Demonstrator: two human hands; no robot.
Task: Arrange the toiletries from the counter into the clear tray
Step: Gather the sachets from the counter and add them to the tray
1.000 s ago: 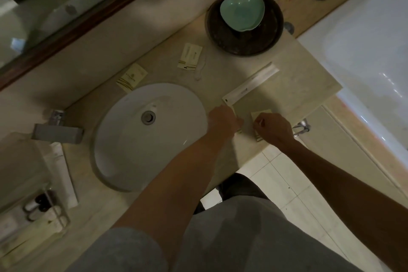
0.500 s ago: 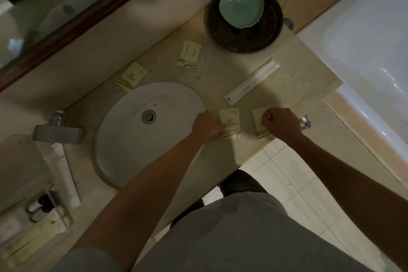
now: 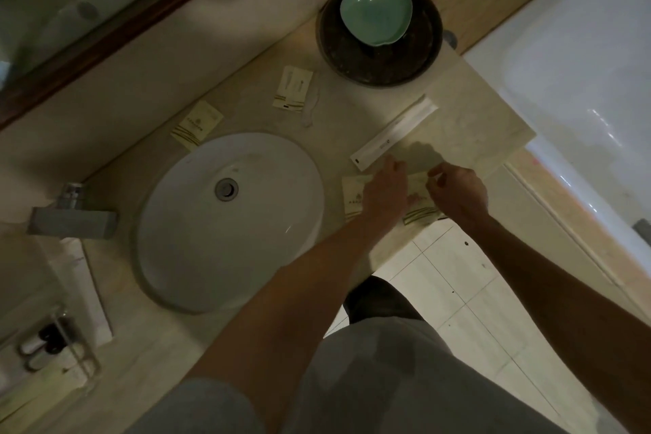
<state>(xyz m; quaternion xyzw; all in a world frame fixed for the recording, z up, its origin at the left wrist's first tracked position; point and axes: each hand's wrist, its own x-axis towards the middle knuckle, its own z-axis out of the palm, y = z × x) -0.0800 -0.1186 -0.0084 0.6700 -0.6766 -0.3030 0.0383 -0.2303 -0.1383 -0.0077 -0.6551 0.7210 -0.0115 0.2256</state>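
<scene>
The two cream sachets [image 3: 421,203] right of the sink [image 3: 229,218] now overlap, drawn together since a moment ago, left hand [image 3: 384,192] pressing, right hand [image 3: 458,192] pinching one, likely stacking them for the clear tray [image 3: 84,359] left of it.

Both bare forearms reach forward side by side, the left hand [image 3: 384,192] palm-down with fingers extended, the right hand [image 3: 458,192] loosely curled, fingertips pinched.

Left hand [image 3: 384,192] covers part of one cream packet [image 3: 354,197]; right hand [image 3: 458,192] overlaps another [image 3: 421,217]. Packet print illegible. Clear tray [image 3: 75,359] blurred, cut by left edge, contents indistinct.
</scene>
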